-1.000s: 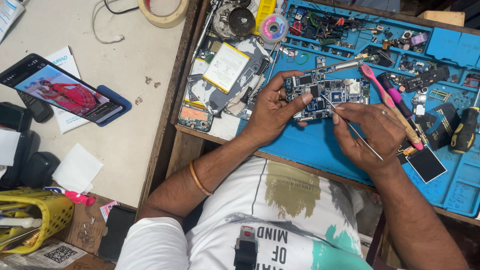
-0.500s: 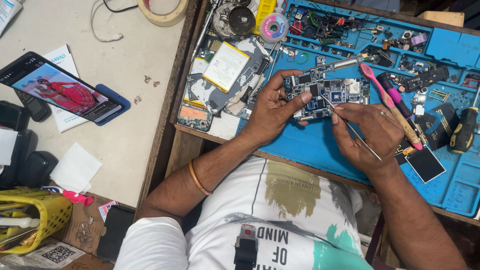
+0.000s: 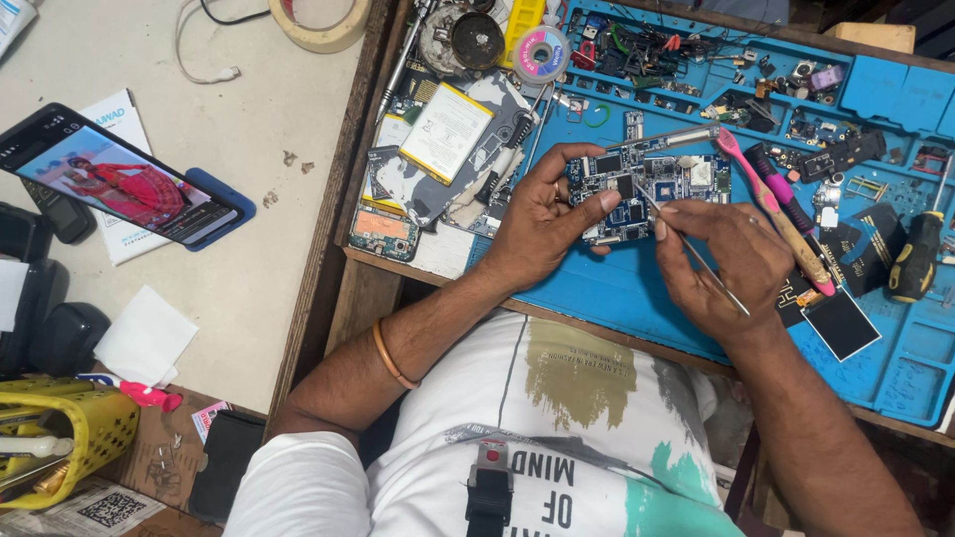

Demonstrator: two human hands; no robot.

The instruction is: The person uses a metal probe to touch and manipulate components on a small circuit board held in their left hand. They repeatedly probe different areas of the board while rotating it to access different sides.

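A blue circuit board (image 3: 652,184) lies on the blue work mat (image 3: 617,288). My left hand (image 3: 542,224) pins the board's left side, fingers on its edge and thumb pressed on its lower part. My right hand (image 3: 716,264) grips thin metal tweezers (image 3: 696,254) like a pen. Their tip touches the middle of the board. A pink-handled tool (image 3: 771,204) lies just right of the board, under my right hand's far side.
An opened phone with a battery (image 3: 448,134) lies left of the board. Small parts fill the mat's back trays (image 3: 716,55). A screwdriver (image 3: 915,254) lies far right. A lit phone (image 3: 114,179) leans on the left table, with a yellow basket (image 3: 60,438) nearby.
My right hand shifted slightly, keeping the tweezers' tip on the board. My left hand stays on the board.
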